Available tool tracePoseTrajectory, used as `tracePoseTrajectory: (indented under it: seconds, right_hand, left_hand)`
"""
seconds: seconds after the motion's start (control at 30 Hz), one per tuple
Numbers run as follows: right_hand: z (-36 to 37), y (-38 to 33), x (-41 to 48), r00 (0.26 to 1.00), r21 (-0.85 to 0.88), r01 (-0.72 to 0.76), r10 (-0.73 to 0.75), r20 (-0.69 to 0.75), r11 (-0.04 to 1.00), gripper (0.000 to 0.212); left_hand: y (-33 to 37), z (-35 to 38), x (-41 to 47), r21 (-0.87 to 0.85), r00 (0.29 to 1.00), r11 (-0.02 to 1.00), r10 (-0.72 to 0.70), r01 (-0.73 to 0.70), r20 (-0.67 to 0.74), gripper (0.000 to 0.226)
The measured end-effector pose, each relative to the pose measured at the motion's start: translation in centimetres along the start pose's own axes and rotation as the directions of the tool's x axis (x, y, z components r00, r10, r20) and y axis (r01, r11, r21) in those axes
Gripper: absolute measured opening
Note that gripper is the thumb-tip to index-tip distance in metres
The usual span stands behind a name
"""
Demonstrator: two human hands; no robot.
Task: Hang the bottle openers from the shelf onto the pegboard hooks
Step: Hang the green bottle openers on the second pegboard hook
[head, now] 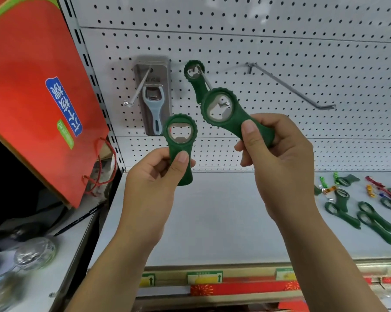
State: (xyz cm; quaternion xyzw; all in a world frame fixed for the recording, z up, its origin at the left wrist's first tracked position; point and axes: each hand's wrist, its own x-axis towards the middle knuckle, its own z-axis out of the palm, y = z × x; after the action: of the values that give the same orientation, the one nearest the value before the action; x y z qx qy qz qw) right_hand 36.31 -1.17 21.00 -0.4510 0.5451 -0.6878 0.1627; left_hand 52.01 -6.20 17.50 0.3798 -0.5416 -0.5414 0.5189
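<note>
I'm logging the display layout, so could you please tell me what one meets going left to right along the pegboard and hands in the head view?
Red paper bag → packaged blue opener → left hand's green opener → right hand's green opener → empty long hook → loose openers on the shelf.

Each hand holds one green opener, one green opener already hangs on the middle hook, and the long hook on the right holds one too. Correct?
Not quite. In the head view the right hook is bare. The rest stands: left hand and right hand each hold a green opener, and one hung opener sits on the middle hook.
</note>
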Motion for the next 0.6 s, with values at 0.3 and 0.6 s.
tracePoseTrajectory:
  seconds: [0.3,0.6]
  right_hand:
    - [0.4,2.1,1.1,0.975,-0.049,-0.22,0.221,0.03,0.974,0.019]
    - [-0.7,0.4,-3.0,0.979,-0.126,-0.186,0.194,0.056,0.974,0.026]
  left_hand:
    - [0.3,-0.1,-0.3,-0.096,0.998,0.994,-0.051,0.053,0.027,0.023]
    - [1.5,1.8,0.1,-0.139,0.99,0.987,0.096,-0.081,0.1,0.021]
